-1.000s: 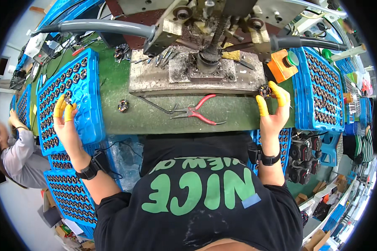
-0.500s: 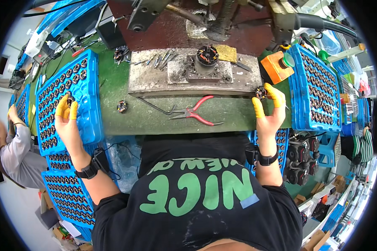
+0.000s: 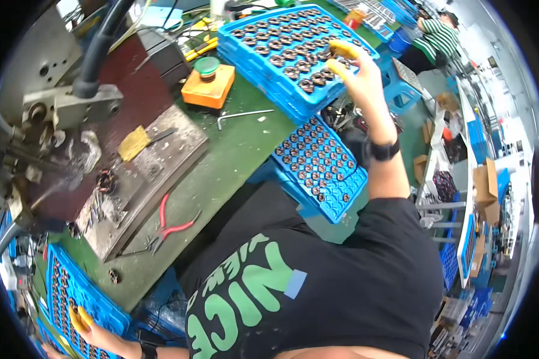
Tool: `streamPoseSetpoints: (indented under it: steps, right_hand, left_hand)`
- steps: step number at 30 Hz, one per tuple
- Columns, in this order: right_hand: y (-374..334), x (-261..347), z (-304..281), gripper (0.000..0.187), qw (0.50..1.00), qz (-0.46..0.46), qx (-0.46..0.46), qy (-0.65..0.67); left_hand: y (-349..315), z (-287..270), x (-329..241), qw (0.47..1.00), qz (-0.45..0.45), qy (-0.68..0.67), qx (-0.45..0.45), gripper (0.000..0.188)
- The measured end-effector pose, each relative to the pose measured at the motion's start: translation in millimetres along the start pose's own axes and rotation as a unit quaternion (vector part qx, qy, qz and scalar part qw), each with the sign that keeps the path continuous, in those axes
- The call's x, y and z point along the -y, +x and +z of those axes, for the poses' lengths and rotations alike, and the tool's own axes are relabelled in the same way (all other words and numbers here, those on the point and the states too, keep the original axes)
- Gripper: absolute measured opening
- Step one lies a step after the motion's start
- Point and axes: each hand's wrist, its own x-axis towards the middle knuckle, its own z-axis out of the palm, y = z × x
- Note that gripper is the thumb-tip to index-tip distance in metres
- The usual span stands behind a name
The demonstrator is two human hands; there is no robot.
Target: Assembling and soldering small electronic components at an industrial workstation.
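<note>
My right hand (image 3: 358,81), with yellow finger covers, reaches out over a blue tray (image 3: 254,51) full of round dark wound parts at the upper right. Its thumb and forefinger close around one round dark part (image 3: 341,60) at the tray's far edge. My left hand (image 3: 82,322), also with yellow fingertips, rests on another blue tray (image 3: 105,302) of the same parts at the lower left; whether it holds one is hidden. Between them lies the green bench (image 3: 233,155).
A grey press (image 3: 60,102) stands over a metal plate (image 3: 153,164) with one wound part (image 3: 106,179) on it. Red pliers (image 3: 172,226), a hex key (image 3: 241,113) and an orange button box (image 3: 208,85) lie on the bench. A lower blue tray (image 3: 335,203) sits beside my torso. Another person (image 3: 438,37) sits behind.
My head has turned and tilted to the right, so the whole scene looks rotated. My right hand has moved from the bench edge out to the right tray. My left hand stays on the left tray.
</note>
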Motion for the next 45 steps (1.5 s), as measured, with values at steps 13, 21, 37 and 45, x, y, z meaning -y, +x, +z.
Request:
streamPoseSetpoints:
  steps: [13, 21, 37, 45]
  right_hand:
    - [78.7, -180.3, -40.0, 0.044, 0.948, 0.093, 0.192, -0.235]
    - [50.8, -4.9, 39.4, 0.033, 0.988, -0.035, 0.136, 0.064]
    - [-43.7, 207.6, 200.5, 0.052, 0.883, -0.162, 0.318, 0.306]
    - [-41.1, 217.9, 183.4, 0.038, 0.935, -0.071, 0.267, 0.221]
  left_hand:
    - [4.5, -5.2, 13.9, 0.999, 0.028, 0.040, -0.003, 0.036]
    - [1.5, -8.1, 9.4, 0.999, 0.039, -0.013, -0.036, 0.036]
    - [-45.6, 21.8, -42.4, 0.985, 0.138, 0.096, -0.025, 0.039]
    - [-36.0, 18.2, -38.1, 0.983, 0.175, 0.050, 0.010, 0.041]
